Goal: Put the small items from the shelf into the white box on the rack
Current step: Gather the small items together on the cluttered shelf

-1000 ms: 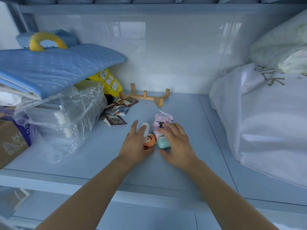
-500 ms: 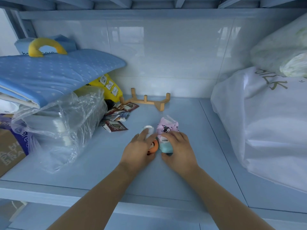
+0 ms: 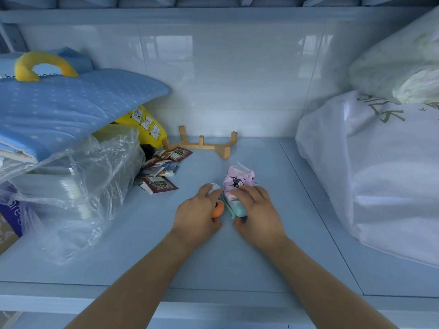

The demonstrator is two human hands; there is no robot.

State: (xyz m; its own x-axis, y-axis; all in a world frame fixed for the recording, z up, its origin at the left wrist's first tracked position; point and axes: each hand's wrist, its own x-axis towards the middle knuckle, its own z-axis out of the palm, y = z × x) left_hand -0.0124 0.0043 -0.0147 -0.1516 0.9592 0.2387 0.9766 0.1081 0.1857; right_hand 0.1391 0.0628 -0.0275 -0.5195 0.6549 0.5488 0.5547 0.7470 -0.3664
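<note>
Both hands are on the pale blue shelf [image 3: 237,262], side by side at its middle. My left hand [image 3: 198,213] curls over an orange toy figure [image 3: 218,209] and a small white item [image 3: 215,187] that pokes out past its fingertips. My right hand [image 3: 257,210] grips a pale teal packet [image 3: 237,207] with its thumb underneath, and its fingers lie over the lower end of a pink printed pouch [image 3: 238,180]. A heap of loose tea sachets [image 3: 161,172] lies to the left of my hands. The white box is not in view.
A crinkled clear plastic bag [image 3: 78,184] over containers fills the left side, under a blue padded mat [image 3: 71,103] and a yellow pack [image 3: 145,124]. A wooden stand [image 3: 204,144] sits by the tiled back wall. Large white bags [image 3: 380,174] crowd the right.
My hands have closed in around the small items, gathering the orange toy and the teal packet together. The view has shifted slightly downward.
</note>
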